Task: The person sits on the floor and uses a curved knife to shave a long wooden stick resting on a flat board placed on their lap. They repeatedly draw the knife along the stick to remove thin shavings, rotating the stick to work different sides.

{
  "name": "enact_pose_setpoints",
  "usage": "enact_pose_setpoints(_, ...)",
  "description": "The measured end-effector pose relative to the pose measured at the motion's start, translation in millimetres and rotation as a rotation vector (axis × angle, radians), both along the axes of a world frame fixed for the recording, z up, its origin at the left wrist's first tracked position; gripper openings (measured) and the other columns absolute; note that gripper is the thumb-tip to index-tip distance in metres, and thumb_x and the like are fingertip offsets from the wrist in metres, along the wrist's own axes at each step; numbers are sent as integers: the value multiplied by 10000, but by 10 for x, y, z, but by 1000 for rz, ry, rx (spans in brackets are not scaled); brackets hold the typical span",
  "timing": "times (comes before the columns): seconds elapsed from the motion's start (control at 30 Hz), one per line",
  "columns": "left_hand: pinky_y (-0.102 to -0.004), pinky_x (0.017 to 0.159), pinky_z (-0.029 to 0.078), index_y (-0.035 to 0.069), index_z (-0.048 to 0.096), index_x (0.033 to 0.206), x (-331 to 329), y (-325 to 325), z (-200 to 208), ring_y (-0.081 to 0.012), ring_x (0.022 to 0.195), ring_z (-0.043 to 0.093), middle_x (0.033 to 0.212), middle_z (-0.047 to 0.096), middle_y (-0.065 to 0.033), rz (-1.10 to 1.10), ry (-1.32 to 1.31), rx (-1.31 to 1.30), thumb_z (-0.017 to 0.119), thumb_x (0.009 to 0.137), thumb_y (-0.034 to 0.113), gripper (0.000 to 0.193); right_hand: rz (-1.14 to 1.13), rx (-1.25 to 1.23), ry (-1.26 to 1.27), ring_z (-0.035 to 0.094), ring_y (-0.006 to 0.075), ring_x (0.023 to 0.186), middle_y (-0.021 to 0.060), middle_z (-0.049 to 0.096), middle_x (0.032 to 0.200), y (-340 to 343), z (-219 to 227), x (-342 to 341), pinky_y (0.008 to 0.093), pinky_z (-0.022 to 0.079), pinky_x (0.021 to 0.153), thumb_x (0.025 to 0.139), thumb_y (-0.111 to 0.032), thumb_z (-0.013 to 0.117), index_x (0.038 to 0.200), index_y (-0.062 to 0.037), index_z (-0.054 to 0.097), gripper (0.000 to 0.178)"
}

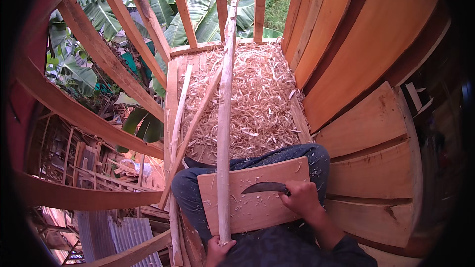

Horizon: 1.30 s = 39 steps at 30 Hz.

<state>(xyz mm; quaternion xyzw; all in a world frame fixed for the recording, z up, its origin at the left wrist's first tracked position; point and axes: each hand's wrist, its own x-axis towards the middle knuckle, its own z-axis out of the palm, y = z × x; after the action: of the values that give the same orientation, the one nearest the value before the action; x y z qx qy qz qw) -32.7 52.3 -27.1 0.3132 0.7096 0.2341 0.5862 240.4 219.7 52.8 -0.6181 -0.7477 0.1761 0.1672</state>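
Observation:
A long, peeled wooden pole [225, 113] runs away from me, its near part lying across a flat wooden board [264, 213] on my lap. My left hand [217, 251] is closed around the pole's near end. In my right hand [301, 199] is a knife [262, 187] with a dark, curved blade, gripped by its handle. The blade points left over the board, its tip a little apart from the pole. Small shavings are scattered on the board.
Curled wood shavings [252, 99] cover the floor ahead of my crossed legs. A thinner stick [198, 118] leans at the left beside more strips. Slatted railings [118, 64] border the left and far sides, with banana leaves beyond. A plank wall [366, 44] rises at the right.

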Motion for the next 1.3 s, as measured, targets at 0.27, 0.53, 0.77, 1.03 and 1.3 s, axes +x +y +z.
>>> enact_pose_setpoints(0.27, -275, 566, 453, -61, 605, 766, 39, -24, 178, -93, 618, 544, 672, 620, -61, 14, 24, 143, 772, 706, 224, 336, -451, 158, 25, 603, 355, 678, 132, 604, 689, -122, -226, 613, 434, 471, 604, 725, -166, 649, 713, -37, 603, 138)
enact_pose_setpoints(0.53, -298, 569, 453, -40, 603, 761, 80, -37, 282, -114, 607, 555, 670, 617, -66, -27, 39, 149, 766, 709, 236, 324, -492, 134, 282, 534, 344, 516, 177, 524, 582, -152, -61, 583, 382, 402, 493, 784, -140, 611, 687, 13, 575, 184)
enact_pose_setpoints(0.77, -314, 632, 478, -9, 619, 798, -37, -44, 328, -150, 674, 606, 728, 634, -87, -36, 55, 39, 749, 711, 197, 259, -237, 142, 217, 557, 295, 534, 155, 552, 609, 203, -137, 579, 355, 408, 494, 716, -23, 571, 684, 13, 589, 51)
enact_pose_setpoints(1.03, -307, 668, 476, -1, 602, 874, 165, 735, 542, -149, 722, 601, 788, 630, -59, 9, 94, -54, 729, 724, 153, 250, -449, 54, 447, 609, 257, 636, 143, 606, 695, 591, -419, 733, 319, 461, 586, 704, 25, 539, 751, 51, 603, 83)
enact_pose_setpoints(1.3, -285, 686, 464, -15, 574, 910, 158, 732, 462, -132, 744, 582, 798, 618, -58, 2, -3, -61, 732, 733, 178, 306, -368, 119, 342, 605, 235, 665, 130, 611, 737, 585, -406, 680, 295, 458, 601, 756, -17, 615, 807, 45, 614, 81)
